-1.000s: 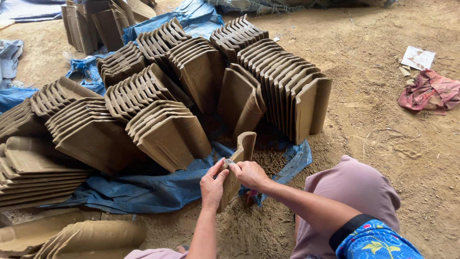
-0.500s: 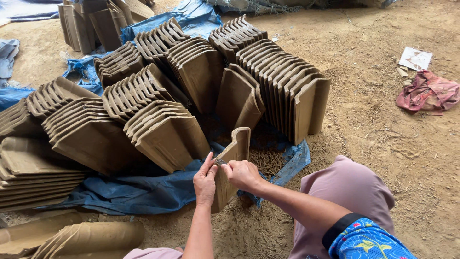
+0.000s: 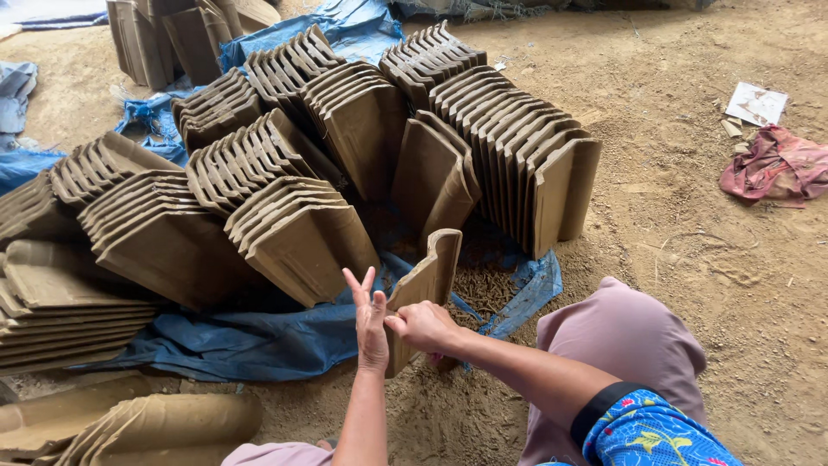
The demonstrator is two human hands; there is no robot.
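Dozens of brown clay roof tiles stand on edge in leaning rows across the dirt floor, packed close and resting partly on a crumpled blue tarp. More tiles lie flat in a stack at the far left, and a few curved ones lie near the bottom edge. Off to the right, well apart from the rows, a reddish rag lies beside a scrap of white paper.

Nearer in, the person's knee under mauve cloth juts in from the lower right, with a bright blue patterned sleeve at the elbow. Both forearms reach forward to a single tile that stands tilted on its lower end, just in front of the rows, above the edge of the tarp.

The right hand is clamped on the near edge of that tile, fingers curled around it. The left hand is flat and apart, palm pressed against the tile's left side, fingers straight and spread upward.

Half a second ago the left hand was curled closer to the tile's edge; now its fingers have fanned out. The tile stays in much the same spot, tilted much as it was.
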